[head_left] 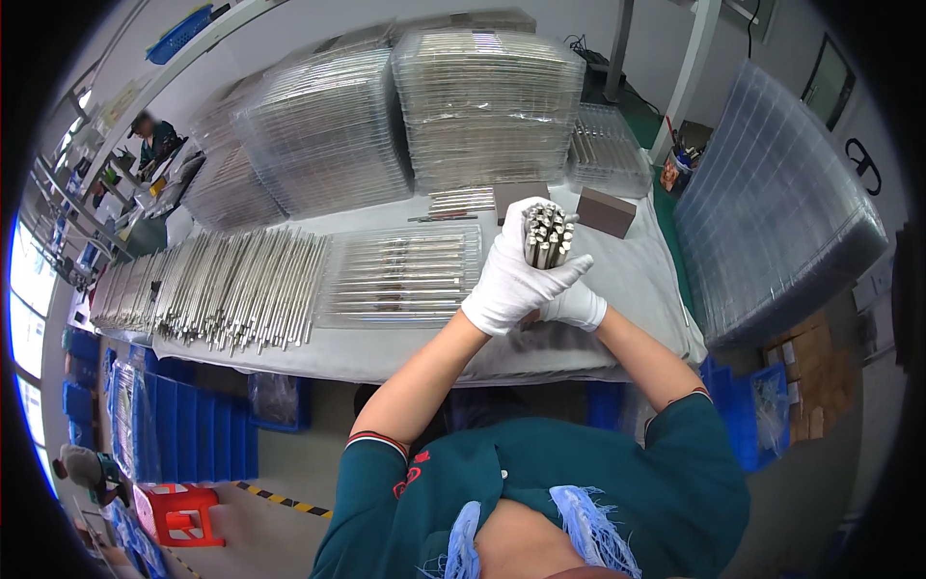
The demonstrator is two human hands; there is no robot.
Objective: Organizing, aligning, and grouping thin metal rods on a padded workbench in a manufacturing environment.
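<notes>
A bundle of shiny metal rods (548, 232) stands roughly upright over the table, with the rod ends facing up. My left hand (511, 280), in a white glove, is closed around it, the thumb lying across the near side. Just below and to the right is my right hand (579, 307), also gloved in white. Its fingers are hidden behind the left hand, so I cannot tell how it touches the bundle. To the left, a clear plastic tray (323, 307) holds a spaced row of similar rods. Farther left lies a broad pile of loose rods (241, 289).
Tall stacks of clear trays (487, 116) line the table's back. Brown blocks (606, 212) sit beyond my hands. More clear trays (772, 212) stand on edge at the right. Blue bins (198, 425) and a red stool (183, 513) are on the floor at left. People work farther off.
</notes>
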